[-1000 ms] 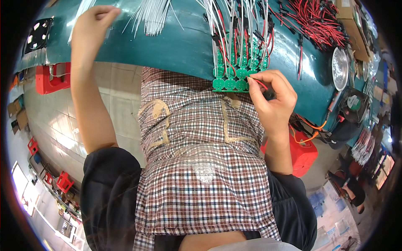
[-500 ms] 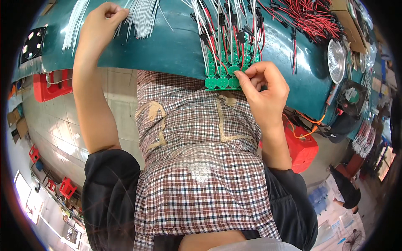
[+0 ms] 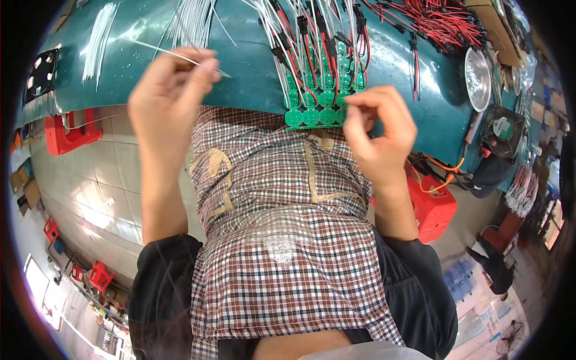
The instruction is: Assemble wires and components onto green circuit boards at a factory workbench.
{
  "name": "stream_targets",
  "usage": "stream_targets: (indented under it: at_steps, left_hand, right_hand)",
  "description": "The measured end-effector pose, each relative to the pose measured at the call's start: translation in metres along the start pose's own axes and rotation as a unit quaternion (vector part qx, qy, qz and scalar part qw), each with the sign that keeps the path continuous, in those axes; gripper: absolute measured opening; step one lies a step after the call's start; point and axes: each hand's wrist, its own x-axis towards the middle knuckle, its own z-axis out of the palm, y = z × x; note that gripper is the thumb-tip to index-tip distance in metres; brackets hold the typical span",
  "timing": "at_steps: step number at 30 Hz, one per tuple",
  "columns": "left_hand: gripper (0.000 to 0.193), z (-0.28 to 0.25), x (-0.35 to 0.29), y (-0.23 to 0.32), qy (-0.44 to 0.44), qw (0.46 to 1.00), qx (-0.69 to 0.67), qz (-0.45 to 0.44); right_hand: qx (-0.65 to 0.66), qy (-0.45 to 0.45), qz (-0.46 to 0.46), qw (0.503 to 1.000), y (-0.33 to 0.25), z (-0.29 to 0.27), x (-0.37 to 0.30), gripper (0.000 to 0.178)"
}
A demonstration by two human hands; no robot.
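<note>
My left hand (image 3: 170,90) pinches a single thin white wire (image 3: 174,55) above the dark green table (image 3: 252,90), its free end pointing up and left. My right hand (image 3: 377,129) is curled at the right end of a strip of small round green circuit boards (image 3: 318,108) that lies at the table's near edge. Its fingertips touch the strip's edge. White and red-black leads (image 3: 312,42) rise from the boards toward the far side.
Bundles of white wires (image 3: 99,39) lie at the far left, a heap of red and black wires (image 3: 444,21) at the far right. A metal dish (image 3: 478,71) and a black fan (image 3: 503,129) sit right. Red stools (image 3: 432,201) stand on the floor.
My left hand has come back from the far wire bundles toward me, carrying one white wire. My right hand stays at the strip's right end.
</note>
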Motion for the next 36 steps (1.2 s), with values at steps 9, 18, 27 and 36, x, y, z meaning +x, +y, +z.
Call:
stream_targets:
  at_steps: [9,18,27,36]
  left_hand:
    - [0.009,0.024,-0.030,0.002,-0.001,1.000,0.020,-0.011]
    - [0.009,0.065,-0.042,0.013,-0.136,0.973,0.110,0.154]
    - [0.013,0.073,-0.042,0.005,-0.116,0.965,0.140,0.190]
    - [0.013,0.073,-0.043,0.007,-0.112,0.963,0.148,0.194]
  right_hand:
    - [-0.281,0.137,0.091,0.946,0.049,-0.051,0.036,0.012]
    - [-0.171,0.173,0.145,0.959,0.049,-0.051,0.037,0.013]
    - [-0.087,0.201,0.157,0.963,0.052,-0.057,0.029,0.010]
    - [-0.055,0.206,0.138,0.967,0.057,-0.057,0.026,0.010]
